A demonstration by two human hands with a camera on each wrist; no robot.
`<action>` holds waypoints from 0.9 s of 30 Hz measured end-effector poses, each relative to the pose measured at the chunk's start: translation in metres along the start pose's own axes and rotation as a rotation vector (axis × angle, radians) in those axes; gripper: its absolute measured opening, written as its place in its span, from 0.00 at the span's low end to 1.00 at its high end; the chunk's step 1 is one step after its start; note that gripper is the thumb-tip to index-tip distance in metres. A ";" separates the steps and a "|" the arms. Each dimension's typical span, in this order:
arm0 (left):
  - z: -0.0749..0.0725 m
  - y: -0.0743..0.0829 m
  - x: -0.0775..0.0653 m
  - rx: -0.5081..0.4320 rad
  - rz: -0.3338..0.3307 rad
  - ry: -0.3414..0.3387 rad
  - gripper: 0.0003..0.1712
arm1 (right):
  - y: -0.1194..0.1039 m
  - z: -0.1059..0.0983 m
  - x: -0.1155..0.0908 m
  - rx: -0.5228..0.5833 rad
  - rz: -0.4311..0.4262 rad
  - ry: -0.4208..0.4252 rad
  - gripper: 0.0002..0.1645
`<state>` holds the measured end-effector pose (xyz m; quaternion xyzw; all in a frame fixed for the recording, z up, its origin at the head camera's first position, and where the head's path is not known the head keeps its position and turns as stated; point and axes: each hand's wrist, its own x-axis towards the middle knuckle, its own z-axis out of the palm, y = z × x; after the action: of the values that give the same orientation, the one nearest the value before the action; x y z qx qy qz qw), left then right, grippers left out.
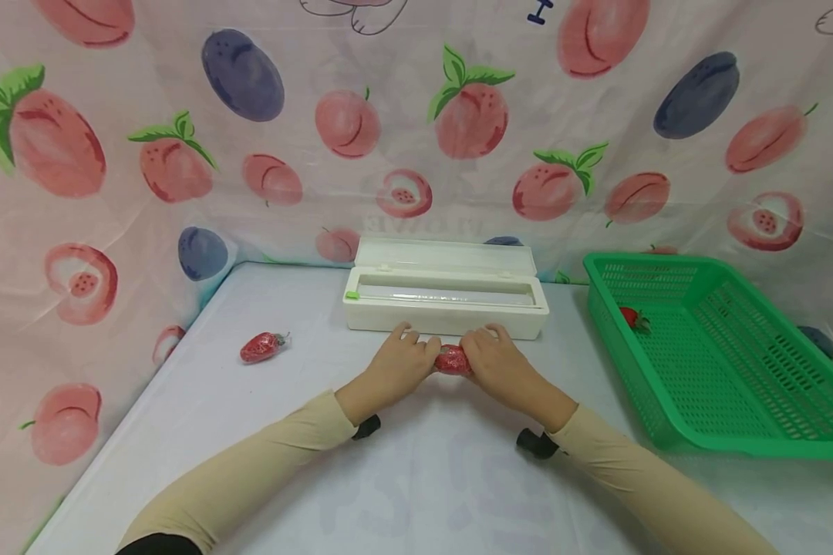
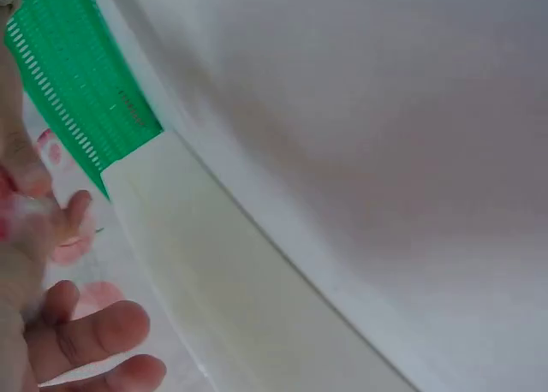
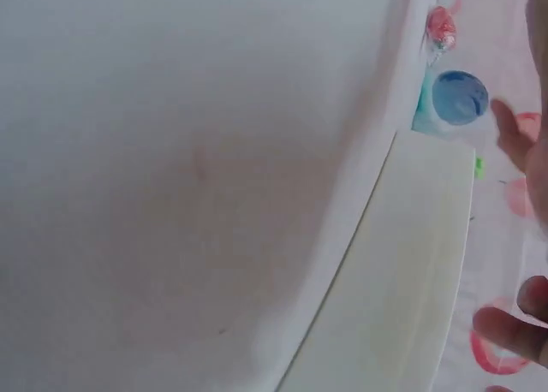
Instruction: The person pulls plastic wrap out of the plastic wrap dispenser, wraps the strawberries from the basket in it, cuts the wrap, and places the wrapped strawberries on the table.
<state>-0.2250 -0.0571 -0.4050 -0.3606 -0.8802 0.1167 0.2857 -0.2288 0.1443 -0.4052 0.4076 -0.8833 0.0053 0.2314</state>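
In the head view, a red strawberry in clear film [image 1: 453,360] sits between both hands in front of the white box. My left hand [image 1: 397,366] pinches its left end, while my right hand [image 1: 503,371] pinches the right end. Some fingers of each hand reach forward beside the box front. Directly behind the hands stands a white cling film dispenser [image 1: 444,317], its lid [image 1: 446,257] raised and a film roll [image 1: 447,294] inside. In the left wrist view, the wrapped strawberry shows only as a blurred red patch at the left edge.
Another film-wrapped strawberry [image 1: 261,348] lies on the white table [image 1: 284,478] to the left. A green plastic basket [image 1: 711,385] stands at the right, with an unwrapped strawberry [image 1: 632,317] near its far left corner. A fruit-print cloth [image 1: 403,92] hangs behind the table.
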 end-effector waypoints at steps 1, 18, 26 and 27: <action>-0.001 0.000 0.000 0.008 -0.005 0.022 0.16 | 0.001 0.000 0.000 0.018 0.006 -0.012 0.26; -0.009 -0.042 -0.025 -0.215 -0.076 -0.163 0.22 | -0.010 0.002 0.038 0.190 -0.061 -0.032 0.27; -0.007 -0.088 -0.068 -0.228 -0.165 -0.153 0.19 | -0.033 0.025 0.093 0.208 -0.110 -0.092 0.27; -0.007 -0.093 -0.074 -0.224 -0.176 -0.155 0.19 | -0.038 0.027 0.099 0.211 -0.121 -0.116 0.27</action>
<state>-0.2313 -0.1754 -0.3919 -0.3016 -0.9353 0.0196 0.1840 -0.2681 0.0425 -0.3949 0.4819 -0.8635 0.0606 0.1356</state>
